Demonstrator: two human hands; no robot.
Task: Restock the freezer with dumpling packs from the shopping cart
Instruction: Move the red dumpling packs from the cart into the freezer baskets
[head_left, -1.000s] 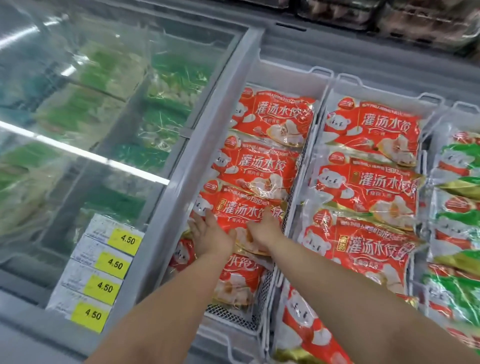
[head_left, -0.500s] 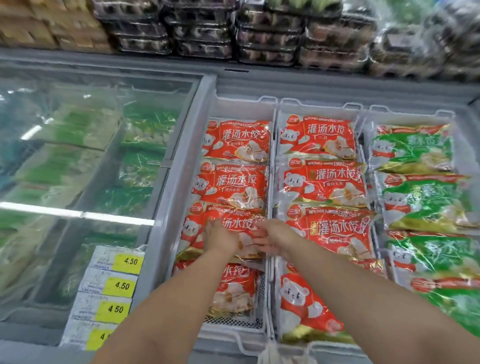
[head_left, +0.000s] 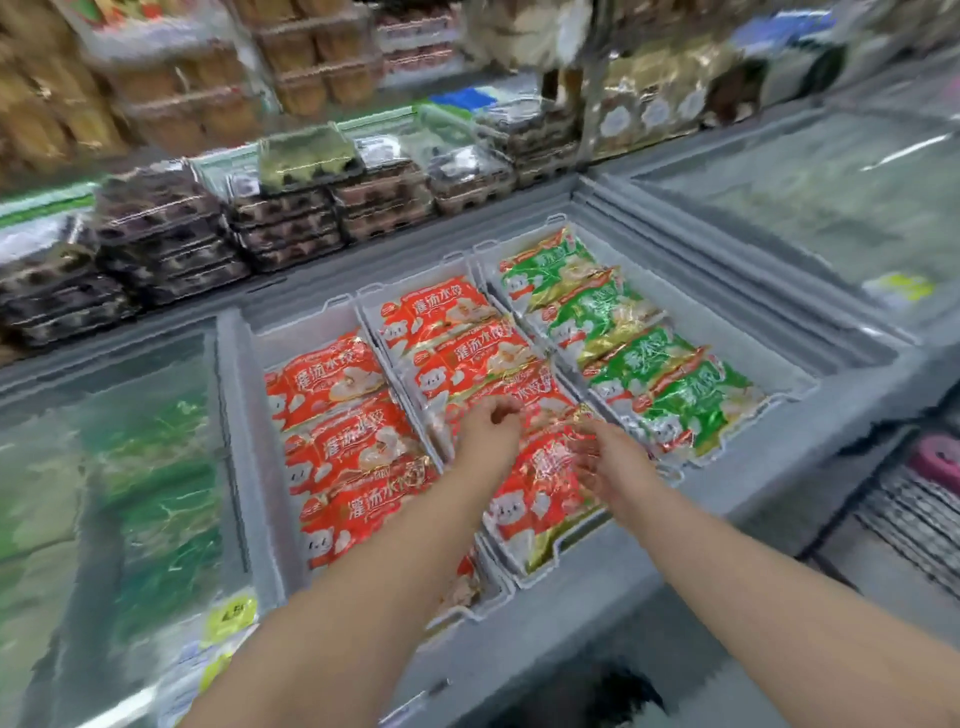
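Observation:
The open chest freezer (head_left: 613, 587) holds three rows of dumpling packs in white baskets. Red packs (head_left: 337, 447) fill the left basket, more red packs (head_left: 447, 322) the middle one, green packs (head_left: 644, 358) the right one. My left hand (head_left: 488, 431) hovers over the middle basket with its fingers loosely curled and nothing in it. My right hand (head_left: 608, 457) is spread open just above the nearest red pack (head_left: 540, 499) of the middle row. The frame is blurred by head motion.
Closed glass lids cover the freezer sections at left (head_left: 104, 493) and far right (head_left: 831, 208). Stacked egg cartons (head_left: 291, 218) line the shelf behind. Yellow price tags (head_left: 228, 618) sit on the left lid. A wire shopping cart (head_left: 914, 509) edge shows at lower right.
Both hands left the red pack in the left basket and moved right over the middle basket. The view swung up and to the right.

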